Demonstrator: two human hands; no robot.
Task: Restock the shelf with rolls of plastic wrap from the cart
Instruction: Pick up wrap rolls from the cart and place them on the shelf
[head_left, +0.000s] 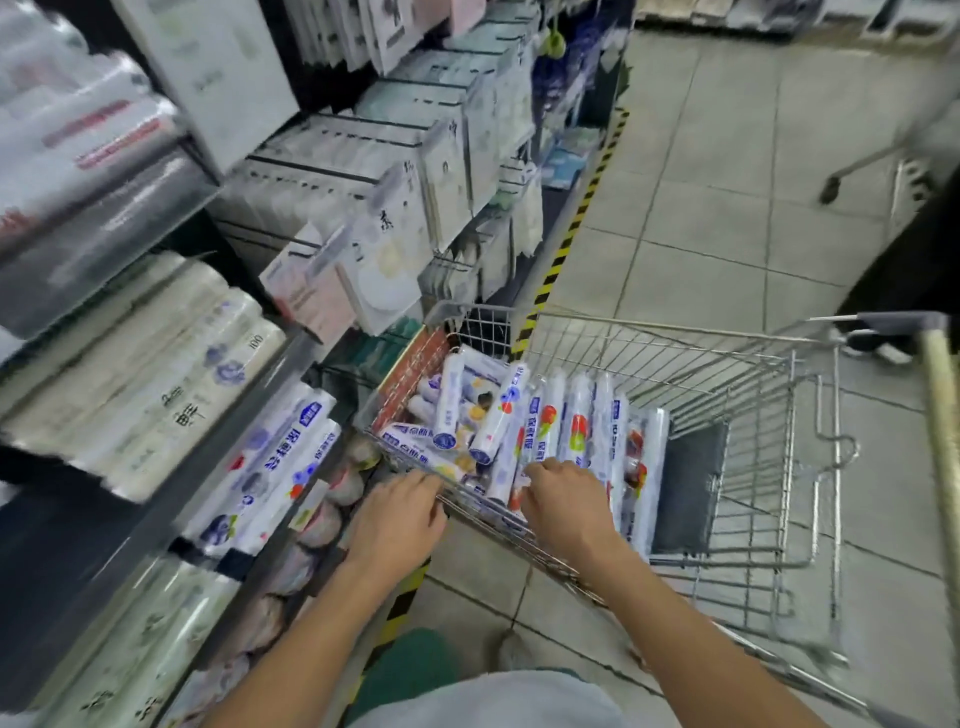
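Pale square floor tiles (727, 156), glossy, meet black-and-yellow striped tape (571, 228) along the shelf (140, 530) base. We note a steel wire cart (753, 395), its grid mesh holding rolls of plastic wrap (582, 421), slim white cylinders with blue and red print, some upright, some fallen crosswise. Matching shelved rolls (270, 462) lie on the grey ledge to the left. The left hand (397, 519) sits at the cart's near rim and the right hand (566, 506) among the rolls, both with fingers bent; we cannot tell whether either grips.

Pale tiled shop floor (727, 156)
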